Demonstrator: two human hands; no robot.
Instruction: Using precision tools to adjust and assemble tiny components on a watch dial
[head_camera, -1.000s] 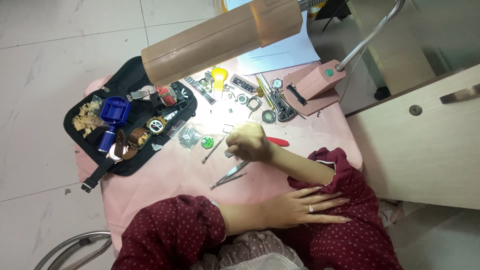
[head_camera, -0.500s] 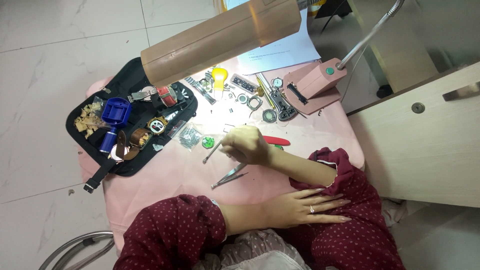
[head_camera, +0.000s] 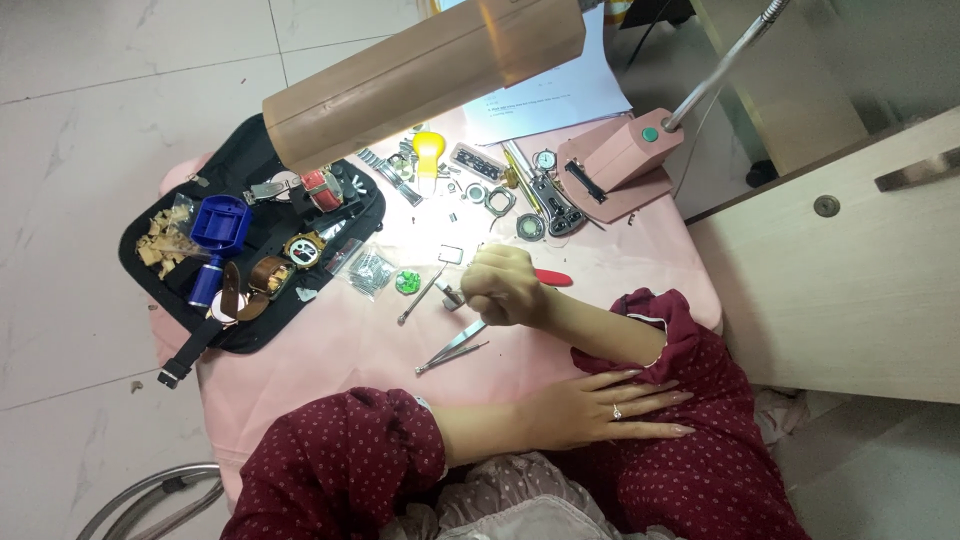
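Pale floor tiles surround a small surface (head_camera: 330, 350) draped in pink cloth, lit by a pink desk lamp (head_camera: 620, 160) with a long tan shade. On it, a black tool pouch (head_camera: 250, 240) lies at the left edge. The right hand (head_camera: 505, 285) is curled into a closed grip over a red-handled tool (head_camera: 552, 278), just above steel tweezers (head_camera: 450, 350) lying on the cloth. The left hand (head_camera: 600, 408) rests flat and open on the maroon right sleeve (head_camera: 690, 420), holding nothing.
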